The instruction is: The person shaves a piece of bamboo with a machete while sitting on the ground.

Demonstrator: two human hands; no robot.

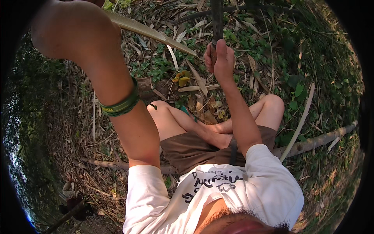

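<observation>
My left hand (pixel 72 29) is raised large and close at the upper left, bent at the wrist, its fingers mostly hidden behind it and cut off by the top edge. A long pale split strip, like bamboo (pixel 156 35), runs out from it, slanting down to the right. The hand appears closed on the strip's upper end. Closed with the thumb along the grip, my right hand (pixel 223 64) holds a long dark blade, like a machete (pixel 217 21), by its handle. The blade points away from me, its tip beyond the top edge. Strip and blade are apart.
I sit cross-legged on a pole (pixel 307 145) lying across the ground. Another pale strip (pixel 302 121) leans over it at the right. Dry leaves, husks and low green plants (pixel 249 29) cover the ground. A dark object (pixel 76 206) lies at the lower left.
</observation>
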